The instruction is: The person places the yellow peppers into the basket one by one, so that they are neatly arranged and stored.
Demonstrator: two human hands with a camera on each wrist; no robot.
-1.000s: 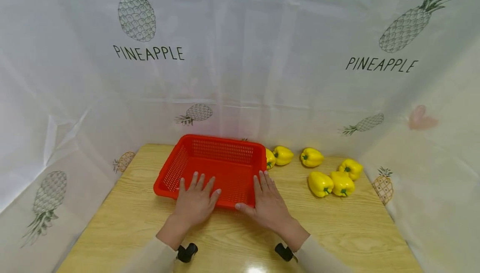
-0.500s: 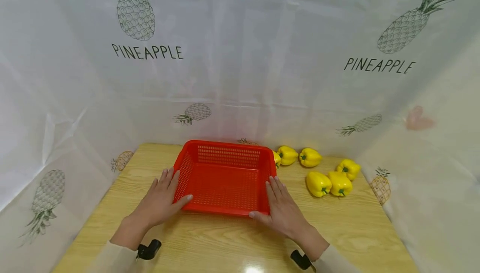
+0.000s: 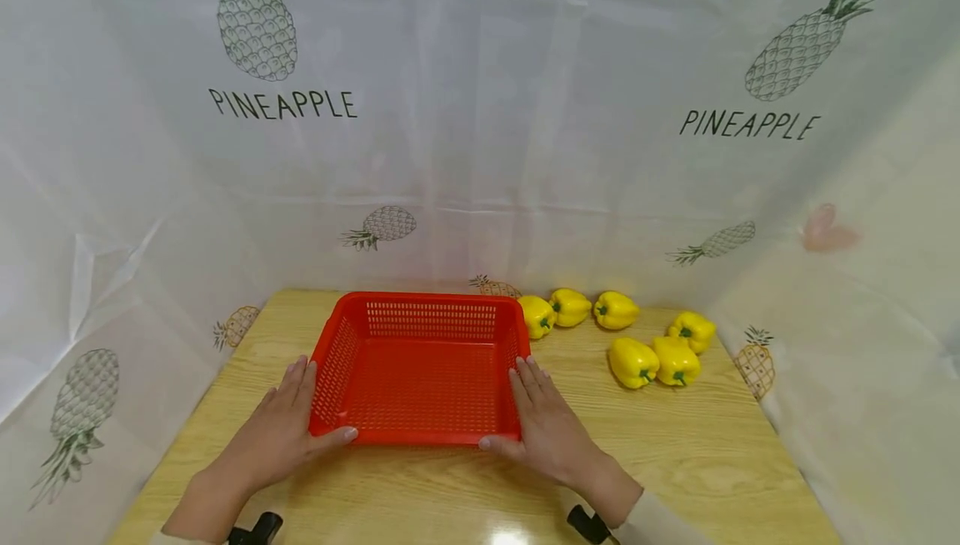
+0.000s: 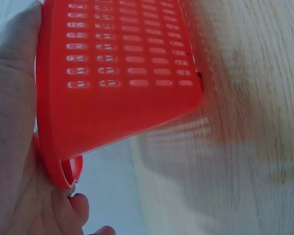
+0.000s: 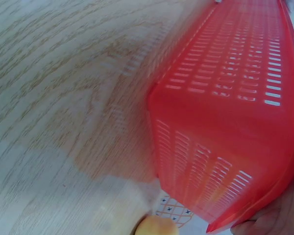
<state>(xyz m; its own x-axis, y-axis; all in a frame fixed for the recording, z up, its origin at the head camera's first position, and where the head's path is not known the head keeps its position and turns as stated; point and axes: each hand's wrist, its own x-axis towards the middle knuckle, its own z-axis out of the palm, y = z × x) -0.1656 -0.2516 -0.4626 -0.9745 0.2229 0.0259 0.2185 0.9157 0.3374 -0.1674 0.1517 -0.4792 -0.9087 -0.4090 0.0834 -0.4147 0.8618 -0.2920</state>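
A red slotted plastic basket (image 3: 423, 395) rests on the wooden table, its long side facing me. My left hand (image 3: 276, 432) lies along its front left corner, fingers straight down the left side and thumb over the front rim. At the front right corner my right hand (image 3: 553, 431) mirrors it, straight fingers against the right side, thumb at the front rim. Seen from the left wrist, the basket's wall (image 4: 122, 107) slopes down to the tabletop, with the hand along the rim. In the right wrist view, the right hand (image 5: 284, 215) is mostly cut off beside the basket rim.
Behind the basket's right side sit yellow bell peppers (image 3: 537, 317), (image 3: 570, 307) and another pepper (image 3: 616, 311) along the back. Further right is a cluster of yellow peppers (image 3: 676, 361). A white pineapple-print curtain (image 3: 480, 153) hangs around the wooden table (image 3: 697, 462).
The left hand went from the front rim to the left corner. The basket shifted right, then left and nearer me, and turned squarer. The right hand went along with it.
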